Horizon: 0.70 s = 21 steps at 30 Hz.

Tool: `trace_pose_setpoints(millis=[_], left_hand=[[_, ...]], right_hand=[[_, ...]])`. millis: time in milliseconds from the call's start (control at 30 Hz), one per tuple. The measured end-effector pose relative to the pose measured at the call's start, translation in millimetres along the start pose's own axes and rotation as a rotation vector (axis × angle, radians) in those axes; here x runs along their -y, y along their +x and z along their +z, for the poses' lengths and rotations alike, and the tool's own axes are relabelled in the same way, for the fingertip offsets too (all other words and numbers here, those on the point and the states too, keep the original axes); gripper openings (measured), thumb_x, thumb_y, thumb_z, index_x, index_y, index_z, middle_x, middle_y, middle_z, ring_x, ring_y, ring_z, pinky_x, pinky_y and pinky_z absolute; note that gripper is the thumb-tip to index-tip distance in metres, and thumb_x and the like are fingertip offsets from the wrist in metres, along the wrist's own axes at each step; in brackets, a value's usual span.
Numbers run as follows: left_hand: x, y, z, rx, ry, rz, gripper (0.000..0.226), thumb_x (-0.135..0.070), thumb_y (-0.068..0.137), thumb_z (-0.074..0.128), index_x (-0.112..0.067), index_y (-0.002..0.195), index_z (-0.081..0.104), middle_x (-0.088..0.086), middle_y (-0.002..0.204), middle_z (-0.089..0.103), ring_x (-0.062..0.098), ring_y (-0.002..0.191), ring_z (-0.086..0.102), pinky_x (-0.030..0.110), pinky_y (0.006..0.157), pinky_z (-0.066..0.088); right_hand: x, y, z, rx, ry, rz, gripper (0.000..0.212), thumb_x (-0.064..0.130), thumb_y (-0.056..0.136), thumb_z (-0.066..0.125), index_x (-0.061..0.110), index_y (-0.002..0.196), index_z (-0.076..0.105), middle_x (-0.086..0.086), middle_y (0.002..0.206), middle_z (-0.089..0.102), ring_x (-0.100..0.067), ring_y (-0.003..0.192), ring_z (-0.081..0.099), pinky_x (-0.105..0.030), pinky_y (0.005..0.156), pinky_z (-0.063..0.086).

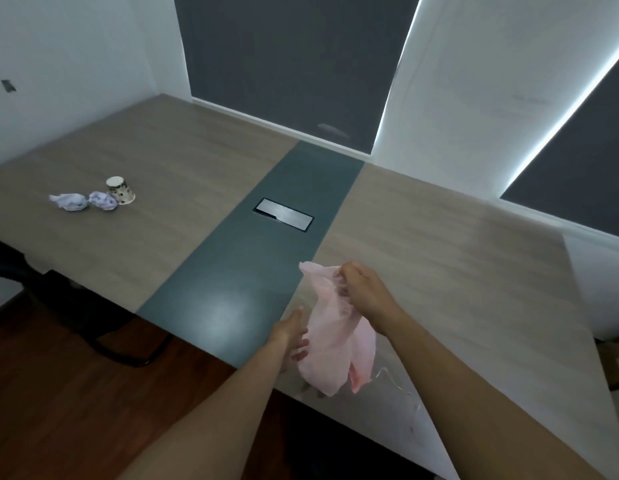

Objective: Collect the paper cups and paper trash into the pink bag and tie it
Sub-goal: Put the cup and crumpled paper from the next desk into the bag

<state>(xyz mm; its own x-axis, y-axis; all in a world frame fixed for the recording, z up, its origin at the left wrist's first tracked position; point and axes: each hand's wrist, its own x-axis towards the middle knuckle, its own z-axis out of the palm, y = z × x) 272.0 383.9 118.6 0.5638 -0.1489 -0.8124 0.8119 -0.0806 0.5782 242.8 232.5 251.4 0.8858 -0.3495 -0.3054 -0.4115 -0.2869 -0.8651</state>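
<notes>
Well left of the hatch [283, 214], paper wads [69, 201], then an upended cup [121, 190] just beside them. Nearer than the hatch, the left hand [290, 336] lies loose-fingered against the bag [332, 344], and the right hand [361, 289] clutches its bunched top.

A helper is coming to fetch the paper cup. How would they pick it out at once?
On the long wood-look table, look left of the dark grey-green centre strip. There a small white paper cup with dark speckles stands mouth down beside two crumpled pale lilac paper wads; it alone is stiff and tapered.
</notes>
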Motion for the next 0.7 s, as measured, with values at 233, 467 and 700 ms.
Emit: trace_pose_setpoints(millis=[233,467,700], left_hand=[[-14.8,-25.0,-103.8,-0.013,0.137,0.237,0.068,-0.052,0.102,0.066,-0.019,0.156,0.042,0.001,0.128,0.061,0.022,0.108,0.059,0.031,0.074,0.049],[-45.3,-25.1,-213.4,-0.173,0.107,0.273,0.131,-0.07,0.073,0.087,-0.03,0.17,0.008,0.009,0.167,0.038,0.036,0.139,0.054,0.043,0.088,0.057],[-45.4,-15.3,-314.0,-0.069,-0.087,-0.038,0.058,-0.059,0.091,0.077,-0.02,0.13,0.06,0.007,0.132,0.064,0.026,0.106,0.068,0.042,0.088,0.06]], right_hand=[[67.4,-22.0,58.9,0.096,-0.003,-0.072,0.038,0.022,0.101,0.061,0.023,0.066,0.075,0.009,0.062,0.06,-0.007,0.052,0.048,-0.022,0.052,0.037],[125.8,-32.4,119.5,0.287,0.032,-0.102,0.023,0.023,0.099,0.066,0.009,0.086,0.078,-0.006,0.076,0.064,-0.019,0.063,0.054,-0.028,0.057,0.039],[166.7,-3.9,185.7,0.419,0.157,0.004,0.018,0.036,0.092,0.072,0.018,0.089,0.075,-0.012,0.083,0.058,-0.026,0.064,0.049,-0.031,0.056,0.037]])
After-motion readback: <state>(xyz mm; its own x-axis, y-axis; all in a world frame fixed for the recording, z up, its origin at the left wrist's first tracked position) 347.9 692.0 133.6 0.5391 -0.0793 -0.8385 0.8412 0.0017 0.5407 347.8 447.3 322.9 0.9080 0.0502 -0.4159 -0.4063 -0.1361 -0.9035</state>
